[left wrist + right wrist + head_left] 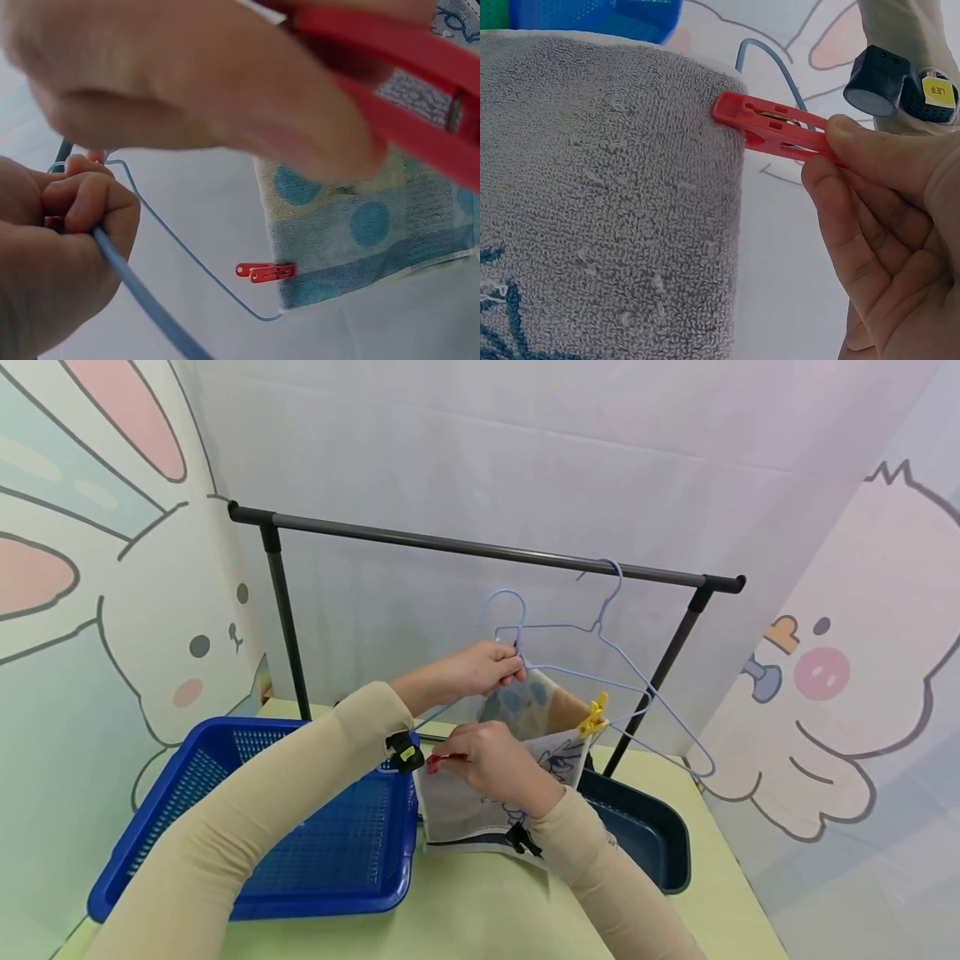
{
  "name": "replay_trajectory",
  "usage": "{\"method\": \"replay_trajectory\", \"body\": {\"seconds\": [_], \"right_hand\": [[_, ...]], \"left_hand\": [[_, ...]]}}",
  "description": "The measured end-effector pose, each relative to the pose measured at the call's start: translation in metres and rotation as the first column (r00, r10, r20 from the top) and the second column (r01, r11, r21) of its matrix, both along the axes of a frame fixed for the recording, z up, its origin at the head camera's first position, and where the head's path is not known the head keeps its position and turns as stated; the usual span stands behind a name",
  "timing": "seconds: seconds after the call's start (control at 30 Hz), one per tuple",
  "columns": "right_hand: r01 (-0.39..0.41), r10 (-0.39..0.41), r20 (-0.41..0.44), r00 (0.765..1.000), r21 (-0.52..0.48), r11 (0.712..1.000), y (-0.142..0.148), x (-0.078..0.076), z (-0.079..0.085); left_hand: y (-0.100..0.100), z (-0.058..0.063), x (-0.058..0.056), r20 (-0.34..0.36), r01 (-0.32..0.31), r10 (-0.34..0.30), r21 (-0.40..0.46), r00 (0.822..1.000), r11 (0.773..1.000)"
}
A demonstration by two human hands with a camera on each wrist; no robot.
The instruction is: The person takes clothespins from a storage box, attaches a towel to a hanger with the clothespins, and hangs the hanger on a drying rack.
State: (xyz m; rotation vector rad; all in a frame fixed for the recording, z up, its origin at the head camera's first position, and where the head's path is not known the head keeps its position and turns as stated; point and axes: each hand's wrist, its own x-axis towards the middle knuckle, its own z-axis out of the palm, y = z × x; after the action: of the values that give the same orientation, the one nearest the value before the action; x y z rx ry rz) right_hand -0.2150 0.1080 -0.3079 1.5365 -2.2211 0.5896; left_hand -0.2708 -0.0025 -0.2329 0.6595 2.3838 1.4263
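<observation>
My left hand [480, 668] grips a blue wire hanger [581, 675] just below its hook, in front of the rack. Lower down, my right hand [498, 764] pinches a red clothespin [780, 127] between thumb and fingers. Its jaws are over the upper corner of a grey terry towel [630, 187] with a dark blue drawing. A yellow clothespin [593, 716] sits at that towel's other upper corner, at the hanger's right end. Behind hangs a dotted towel [367, 223], with another red clothespin [274, 272] on its edge.
A black rack rail [420, 538] crosses behind my hands, with a second blue hanger [652, 681] hooked over it. On the table [465, 910], a blue plastic basket [408, 860] stands at left and a dark green tray [678, 852] at right, partly behind the towel and right arm.
</observation>
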Motion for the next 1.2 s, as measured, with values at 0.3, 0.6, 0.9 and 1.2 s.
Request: {"method": "replay_trajectory", "body": {"seconds": [0.3, 0.6, 0.9, 1.2], "right_hand": [[0.006, -0.006, 0.013, 1.0, -0.009, 1.0, -0.002, -0.0015, -0.0049], [0.016, -0.016, 0.027, 1.0, 0.01, 1.0, -0.0023, 0.0002, -0.0072], [0.04, -0.041, 0.042, 0.998, 0.027, 0.999, -0.0026, 0.0004, -0.0069], [0.072, -0.076, 0.059, 0.995, 0.072, 0.995, -0.0033, 0.0034, -0.0067]], "left_hand": [[-0.0009, -0.0009, -0.0005, 0.012, -0.006, 0.005, 0.003, 1.0, 1.0], [-0.0003, -0.0005, 0.0002, 0.011, -0.009, 0.01, -0.001, 1.0, 1.0], [-0.001, -0.0024, -0.001, 0.021, -0.001, 0.001, 0.004, 1.0, 1.0], [-0.0015, -0.0022, 0.0001, 0.025, -0.006, 0.006, 0.002, 1.0, 1.0]]}}
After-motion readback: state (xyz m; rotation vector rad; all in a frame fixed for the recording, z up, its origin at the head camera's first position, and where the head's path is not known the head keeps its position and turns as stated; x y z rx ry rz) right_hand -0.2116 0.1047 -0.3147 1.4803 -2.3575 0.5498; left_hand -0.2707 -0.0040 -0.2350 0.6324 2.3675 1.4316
